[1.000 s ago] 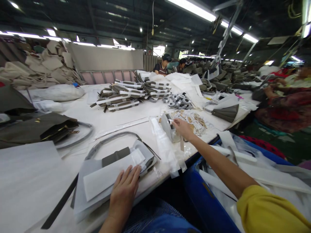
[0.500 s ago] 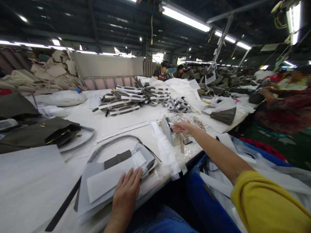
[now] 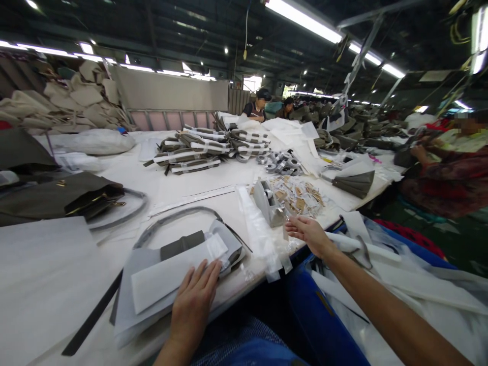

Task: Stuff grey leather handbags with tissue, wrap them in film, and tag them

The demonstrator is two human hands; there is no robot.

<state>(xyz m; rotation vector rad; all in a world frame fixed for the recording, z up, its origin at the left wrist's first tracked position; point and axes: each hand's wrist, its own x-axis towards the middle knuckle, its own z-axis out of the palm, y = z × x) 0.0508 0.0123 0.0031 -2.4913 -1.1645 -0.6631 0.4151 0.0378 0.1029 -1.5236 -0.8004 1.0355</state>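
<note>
My left hand [image 3: 194,297] lies flat, fingers stretched out, on white paper [image 3: 163,279] that covers a handbag. The bag's wrapped grey handle [image 3: 171,216] arches up behind, and a dark folded flap [image 3: 182,245] shows above the paper. My right hand [image 3: 310,235] is in the air at the table edge, thumb and fingers pinched together on a strip of clear tape [image 3: 286,215]. Just left of it stands a grey tape dispenser [image 3: 264,202]. Whether the strip is still joined to the dispenser I cannot tell.
Small brown tags [image 3: 299,195] are heaped behind the dispenser. Plastic strips [image 3: 255,236] hang over the table edge. A blue bin [image 3: 320,315] of paper and plastic stands at right. Another handbag [image 3: 57,203] lies at left; bundled handles [image 3: 202,147] sit farther back. Several people work nearby.
My right hand has drawn back from the tape dispenser, toward me and slightly right, with clear tape at its fingertips. My left hand remains flat on the paper.
</note>
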